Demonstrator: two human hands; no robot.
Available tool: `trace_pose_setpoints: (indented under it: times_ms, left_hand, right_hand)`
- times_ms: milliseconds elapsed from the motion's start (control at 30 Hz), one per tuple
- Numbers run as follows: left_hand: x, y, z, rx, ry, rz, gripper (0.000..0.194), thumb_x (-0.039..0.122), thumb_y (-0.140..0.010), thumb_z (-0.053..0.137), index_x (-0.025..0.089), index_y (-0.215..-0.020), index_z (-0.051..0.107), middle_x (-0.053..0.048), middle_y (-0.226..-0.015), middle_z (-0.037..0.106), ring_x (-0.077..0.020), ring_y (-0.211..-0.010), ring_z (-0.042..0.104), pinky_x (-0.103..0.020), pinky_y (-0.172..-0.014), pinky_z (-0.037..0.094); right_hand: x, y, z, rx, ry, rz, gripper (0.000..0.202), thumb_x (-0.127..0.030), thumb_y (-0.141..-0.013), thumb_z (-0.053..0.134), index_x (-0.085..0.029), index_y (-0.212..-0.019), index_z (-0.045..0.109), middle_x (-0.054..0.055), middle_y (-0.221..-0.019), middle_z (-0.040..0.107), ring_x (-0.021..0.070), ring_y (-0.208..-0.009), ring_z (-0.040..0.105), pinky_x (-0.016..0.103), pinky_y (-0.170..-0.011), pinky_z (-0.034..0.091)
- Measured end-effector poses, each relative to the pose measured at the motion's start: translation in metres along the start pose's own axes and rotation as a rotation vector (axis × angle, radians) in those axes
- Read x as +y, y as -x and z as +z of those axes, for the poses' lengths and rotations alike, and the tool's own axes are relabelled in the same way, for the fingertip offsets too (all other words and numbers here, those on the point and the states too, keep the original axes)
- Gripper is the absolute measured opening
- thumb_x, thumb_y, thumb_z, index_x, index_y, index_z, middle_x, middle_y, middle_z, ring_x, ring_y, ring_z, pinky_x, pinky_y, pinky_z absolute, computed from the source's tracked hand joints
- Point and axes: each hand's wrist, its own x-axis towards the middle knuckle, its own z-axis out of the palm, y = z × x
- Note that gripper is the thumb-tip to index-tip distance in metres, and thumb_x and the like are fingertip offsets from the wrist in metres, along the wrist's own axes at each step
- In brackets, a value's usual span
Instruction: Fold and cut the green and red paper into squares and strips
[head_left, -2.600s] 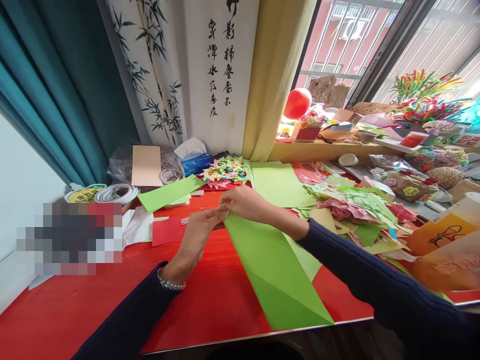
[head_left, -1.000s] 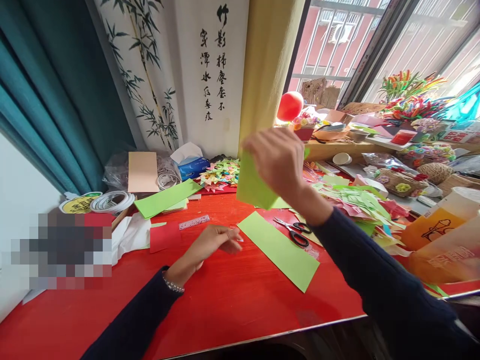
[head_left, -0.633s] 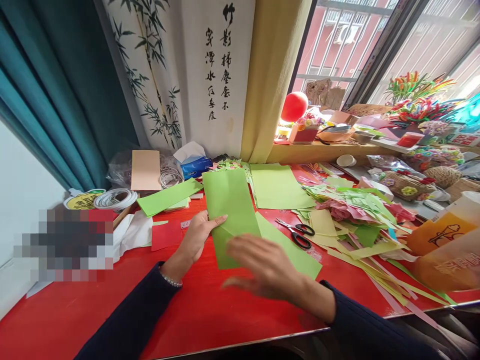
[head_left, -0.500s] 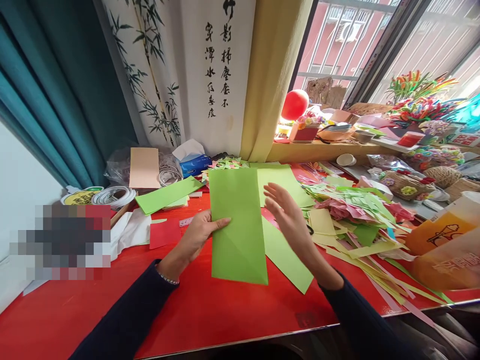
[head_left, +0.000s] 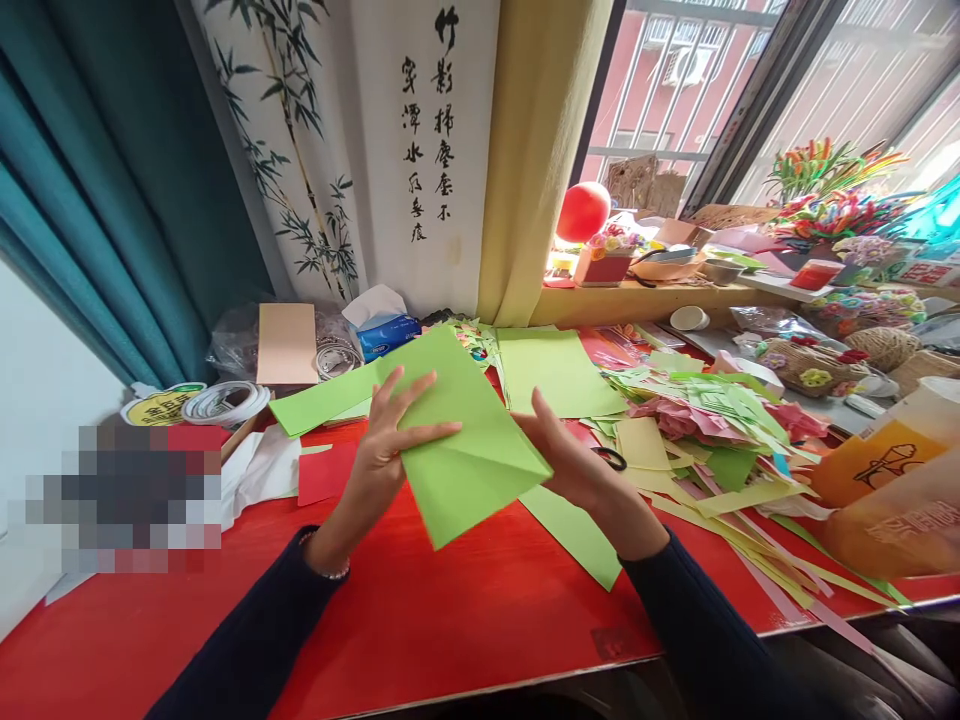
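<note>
A green sheet of paper (head_left: 465,430) is raised above the red table, tilted, with a crease across its lower part. Spread fingers of my left hand (head_left: 382,450) lie over its left side, the lowest one reaching across the front. My right hand (head_left: 570,455) is at the right corner, its thumb standing up apart from the sheet and its other fingers hidden behind the paper. The sheet is supported between both hands. Under it, partly covered, lies another green sheet (head_left: 581,540). Behind stands a lighter green stack of paper (head_left: 559,375).
Heaped paper scraps (head_left: 712,410) and long strips spread to the right, near an orange-printed bag (head_left: 885,460). Black scissor handles (head_left: 611,458) lie by my right wrist. At the back left are a tissue pack (head_left: 390,335), a brown box (head_left: 286,343) and a white coil (head_left: 225,398).
The green sheet has turned from upright to slanted. My left fingers have come over its front, and my right hand has moved down from beside the sheet to its right corner.
</note>
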Motion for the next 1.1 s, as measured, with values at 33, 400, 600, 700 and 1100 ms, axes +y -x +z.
trace_pose_setpoints:
  times_ms: [33,400,600,700,1100]
  left_hand:
    - [-0.001,0.001,0.002,0.010,-0.121,0.041,0.037,0.012,-0.086,0.039,0.034,-0.100,0.065,0.007,-0.137,0.038,-0.0212,-0.134,0.014,-0.050,-0.108,0.007]
    - [0.005,0.010,0.016,-0.176,-0.477,0.231,0.051,0.017,-0.079,0.045,0.024,-0.130,0.041,-0.006,-0.142,0.031,-0.0274,-0.132,0.019,-0.053,-0.106,0.001]
    - [-0.013,-0.006,-0.001,0.153,0.025,-0.407,0.052,0.038,-0.080,0.052,0.027,-0.128,0.039,-0.006,-0.142,0.031,-0.0252,-0.131,0.023,-0.044,-0.105,0.022]
    - [-0.022,-0.009,-0.003,0.182,0.347,-0.637,0.057,0.042,-0.071,0.063,0.022,-0.122,0.046,-0.010,-0.136,0.040,-0.0279,-0.127,0.031,-0.041,-0.100,0.032]
    - [-0.010,-0.009,0.002,0.305,0.694,-0.690,0.038,0.036,-0.062,0.071,0.015,-0.093,0.063,-0.006,-0.093,0.068,-0.0222,-0.087,0.061,-0.034,-0.075,0.050]
  right_hand:
    - [0.001,0.001,0.000,-0.064,-0.028,-0.030,0.052,-0.058,-0.082,0.038,-0.020,-0.111,0.058,0.008,-0.111,0.061,0.0213,-0.101,0.057,0.034,-0.083,0.047]
    - [0.018,-0.018,-0.028,0.411,0.384,-0.453,0.035,-0.041,-0.073,0.059,-0.025,-0.103,0.053,0.000,-0.079,0.064,0.0184,-0.076,0.060,0.030,-0.064,0.049]
    - [0.002,-0.011,-0.043,0.250,0.339,-0.446,0.023,-0.039,-0.073,0.061,-0.022,-0.087,0.055,0.000,-0.077,0.064,0.0173,-0.074,0.061,0.030,-0.067,0.048]
    - [-0.001,-0.006,-0.038,0.238,0.222,-0.444,0.024,-0.039,-0.071,0.063,-0.022,-0.088,0.058,0.002,-0.080,0.065,0.0178,-0.074,0.062,0.031,-0.069,0.049]
    - [0.003,-0.006,-0.043,0.352,0.241,-0.435,0.020,-0.039,-0.072,0.062,-0.020,-0.064,0.058,-0.001,-0.068,0.058,0.0132,-0.061,0.053,0.025,-0.059,0.044]
